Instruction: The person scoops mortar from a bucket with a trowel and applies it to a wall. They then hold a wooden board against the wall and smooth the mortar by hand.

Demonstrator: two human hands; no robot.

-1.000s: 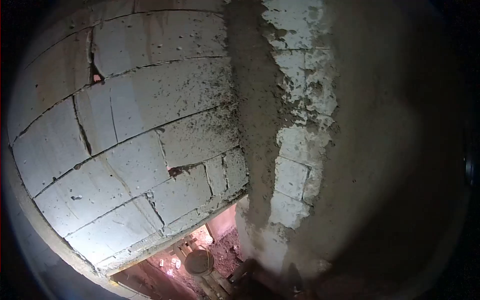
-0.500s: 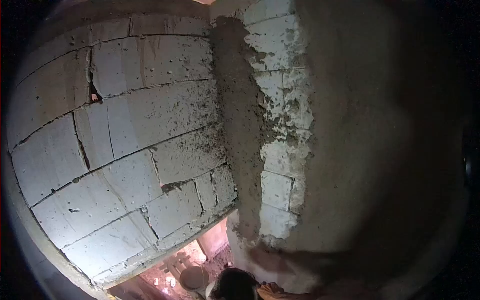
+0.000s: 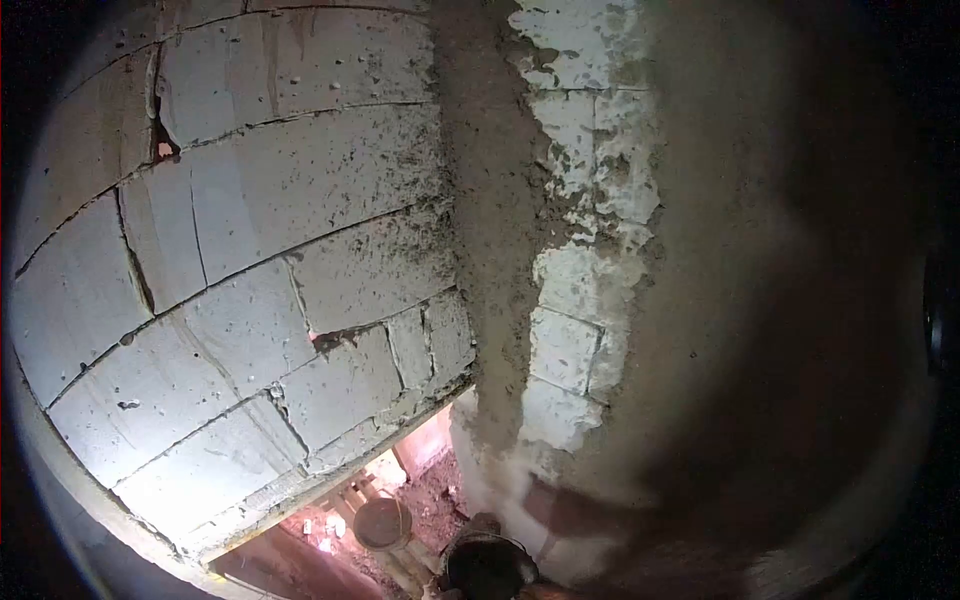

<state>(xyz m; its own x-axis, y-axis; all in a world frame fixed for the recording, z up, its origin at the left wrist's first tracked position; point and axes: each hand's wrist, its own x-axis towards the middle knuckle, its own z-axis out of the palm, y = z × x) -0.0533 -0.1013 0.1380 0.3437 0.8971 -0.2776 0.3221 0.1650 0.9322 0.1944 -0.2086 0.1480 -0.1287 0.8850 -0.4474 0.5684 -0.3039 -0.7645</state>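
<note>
A dark round vessel point(image 3: 487, 565) sits at the bottom edge of the head view, close to the foot of the wall corner. A sliver of what looks like a hand point(image 3: 528, 591) shows beside it at the frame edge; I cannot tell which hand it is or whether it grips the vessel. No other hand is visible. Above it a rough vertical strip of wet grey mortar point(image 3: 490, 250) runs up the corner between a bare white block wall point(image 3: 250, 200) and a plastered wall point(image 3: 760, 300).
A patch of uncovered white blocks point(image 3: 590, 200) remains beside the mortar strip. Below the block wall's lower edge, an opening shows reddish ground point(image 3: 435, 495), a round pan point(image 3: 382, 522) and wooden pieces. The edges of the view are dark.
The view has shifted downward along the wall since half a second ago. The dark round vessel at the bottom edge has moved slightly right and lower.
</note>
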